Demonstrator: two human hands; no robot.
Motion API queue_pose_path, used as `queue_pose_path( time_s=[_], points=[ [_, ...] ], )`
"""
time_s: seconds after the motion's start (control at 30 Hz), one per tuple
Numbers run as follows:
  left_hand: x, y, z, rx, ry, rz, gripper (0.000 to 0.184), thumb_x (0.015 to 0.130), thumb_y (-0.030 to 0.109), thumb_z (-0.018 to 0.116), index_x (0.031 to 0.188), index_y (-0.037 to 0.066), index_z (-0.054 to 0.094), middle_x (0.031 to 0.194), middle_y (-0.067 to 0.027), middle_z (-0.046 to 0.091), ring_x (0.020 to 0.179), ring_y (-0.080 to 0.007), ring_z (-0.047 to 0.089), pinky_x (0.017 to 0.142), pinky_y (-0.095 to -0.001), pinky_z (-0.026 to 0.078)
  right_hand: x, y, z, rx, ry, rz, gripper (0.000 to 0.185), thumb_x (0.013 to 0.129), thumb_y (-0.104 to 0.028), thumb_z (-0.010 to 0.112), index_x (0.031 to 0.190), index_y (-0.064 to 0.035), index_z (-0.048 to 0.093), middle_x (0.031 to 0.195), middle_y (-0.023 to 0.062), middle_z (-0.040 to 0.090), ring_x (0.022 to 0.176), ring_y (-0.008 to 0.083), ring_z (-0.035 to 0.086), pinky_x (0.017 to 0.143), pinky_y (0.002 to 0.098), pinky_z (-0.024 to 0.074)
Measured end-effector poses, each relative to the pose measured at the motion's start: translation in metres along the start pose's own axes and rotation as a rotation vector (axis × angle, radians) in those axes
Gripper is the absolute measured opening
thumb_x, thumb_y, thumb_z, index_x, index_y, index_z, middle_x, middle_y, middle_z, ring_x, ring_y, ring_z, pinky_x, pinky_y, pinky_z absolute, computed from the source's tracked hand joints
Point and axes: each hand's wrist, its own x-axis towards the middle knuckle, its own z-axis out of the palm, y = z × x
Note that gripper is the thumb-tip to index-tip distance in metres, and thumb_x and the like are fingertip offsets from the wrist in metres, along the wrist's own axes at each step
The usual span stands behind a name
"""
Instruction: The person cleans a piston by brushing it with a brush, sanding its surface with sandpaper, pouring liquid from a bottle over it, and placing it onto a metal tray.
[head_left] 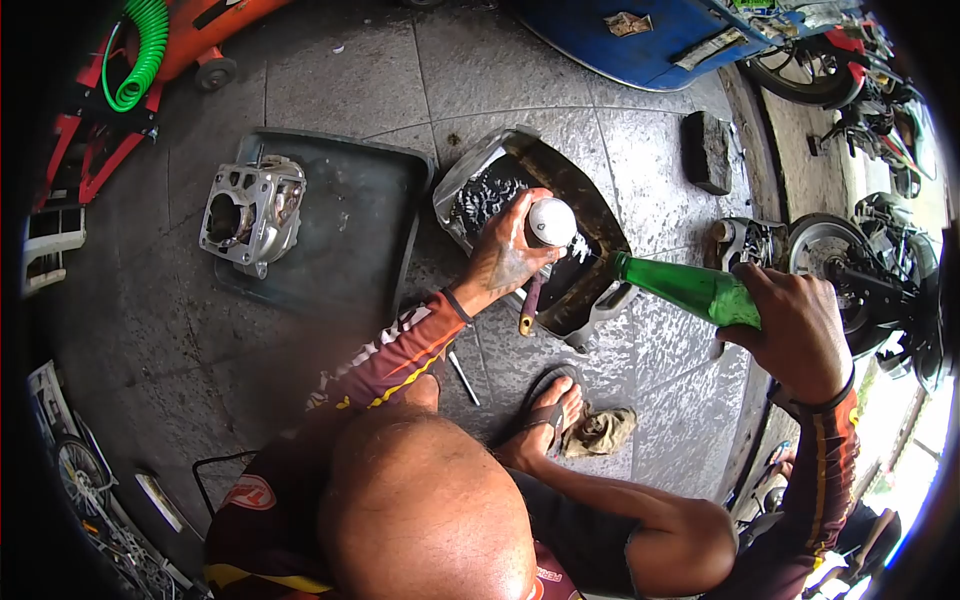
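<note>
My left hand (505,250) is wrapped round a round, pale metal part (551,222) above a cut-open container (590,185) with dark, wet insides. In my right hand (800,325) is a green glass bottle (685,287), tilted so that its mouth points left toward the metal part. A brush-like tool with a dark handle (530,308) leans on the container's near edge, below my left hand. Its far end is hidden. Left of the container, a silver engine cylinder (254,215) sits on a dark tray (418,215).
A crumpled rag (600,430) lies beside my sandalled foot (555,405), and a metal rod (463,378) is on the floor. A dark block (708,153) stands at the upper right. Motorcycles line the right side. A green coiled hose (150,50) hangs at the upper left.
</note>
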Motion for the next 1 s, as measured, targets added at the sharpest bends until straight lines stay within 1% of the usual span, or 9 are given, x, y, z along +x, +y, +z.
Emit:
queue_pose_path(
  time_s=[0.03,0.07,0.1,0.17,0.2,0.3,0.43,0.83,1.0],
  points=[
    [0.000,0.002,0.001,-0.082,-0.014,-0.055,0.070,0.074,0.014,0.087,0.132,0.006,0.048,0.123,-0.0067,0.059,0.115,-0.0170,0.058,0.101,-0.0326,0.048,-0.001,0.001,0.000,0.006,0.016,-0.012,0.046,0.070,-0.028,0.085,0.104,-0.0060,0.062,0.083,0.0144,0.068,0.074,0.0375,0.067,0.065,0.0472,0.0495],
    [0.001,0.003,0.000,-0.338,-0.048,-0.273,0.065,0.075,0.011,0.086,0.130,0.005,0.051,0.120,-0.0060,0.061,0.111,-0.0139,0.059,0.099,-0.0316,0.049,-0.001,0.000,-0.001,0.007,0.017,-0.011,0.046,0.070,-0.028,0.085,0.104,-0.0060,0.062,0.083,0.0144,0.068,0.074,0.0375,0.067,0.065,0.0472,0.0495],
    [0.005,0.001,0.000,-0.280,-0.014,-0.300,0.053,0.084,0.018,0.080,0.128,0.005,0.054,0.115,-0.0071,0.065,0.106,-0.0170,0.065,0.095,-0.0340,0.053,-0.002,-0.002,-0.005,0.013,0.014,0.000,0.046,0.070,-0.027,0.085,0.104,-0.0059,0.062,0.083,0.0143,0.068,0.075,0.0376,0.067,0.065,0.0470,0.0494],
    [0.006,-0.004,-0.012,-0.887,-0.098,-0.722,0.046,0.095,0.036,0.067,0.127,0.006,0.055,0.113,-0.0115,0.068,0.104,-0.0281,0.069,0.093,-0.0416,0.056,-0.003,-0.002,-0.006,0.019,0.011,0.011,0.046,0.070,-0.027,0.085,0.103,-0.0057,0.062,0.083,0.0142,0.068,0.075,0.0377,0.066,0.065,0.0469,0.0493],
    [0.005,-0.001,-0.009,-0.973,-0.022,-0.767,0.053,0.100,0.052,0.050,0.127,0.006,0.056,0.116,-0.0157,0.068,0.102,-0.0389,0.070,0.094,-0.0493,0.056,-0.004,-0.001,-0.005,0.027,0.047,-0.007,0.046,0.070,-0.027,0.085,0.103,-0.0057,0.061,0.084,0.0143,0.068,0.075,0.0378,0.066,0.065,0.0469,0.0493],
    [0.003,-0.014,-0.016,-1.381,-0.146,-0.721,0.067,0.099,0.058,0.044,0.140,0.005,0.049,0.120,-0.0214,0.066,0.109,-0.0434,0.066,0.099,-0.0540,0.052,-0.004,-0.003,-0.005,0.036,0.077,-0.016,0.046,0.070,-0.027,0.085,0.103,-0.0056,0.061,0.085,0.0145,0.068,0.075,0.0380,0.066,0.065,0.0469,0.0493],
    [0.001,-0.024,-0.015,-1.441,-0.112,-0.744,0.070,0.098,0.058,0.045,0.144,0.006,0.045,0.120,-0.0232,0.065,0.110,-0.0440,0.065,0.100,-0.0540,0.051,0.000,-0.006,-0.009,0.051,0.041,-0.006,0.046,0.070,-0.026,0.085,0.103,-0.0055,0.062,0.085,0.0146,0.068,0.076,0.0380,0.066,0.066,0.0469,0.0495],
    [-0.001,-0.021,-0.015,-1.501,-0.121,-0.736,0.060,0.099,0.056,0.047,0.130,0.005,0.057,0.115,-0.0222,0.067,0.103,-0.0434,0.068,0.095,-0.0544,0.054,0.005,-0.016,-0.024,-0.038,0.022,-0.043,0.047,0.070,-0.027,0.084,0.105,-0.0045,0.062,0.082,0.0151,0.068,0.076,0.0362,0.067,0.067,0.0459,0.0487],
    [-0.001,-0.009,-0.010,-1.089,0.093,-0.663,0.040,0.100,0.044,0.055,0.121,0.010,0.056,0.117,-0.0159,0.065,0.108,-0.0411,0.067,0.094,-0.0534,0.056,0.006,-0.011,-0.022,-0.080,0.037,-0.032,0.046,0.070,-0.026,0.084,0.103,-0.0040,0.062,0.082,0.0149,0.068,0.076,0.0363,0.067,0.067,0.0463,0.0487]
  ],
)
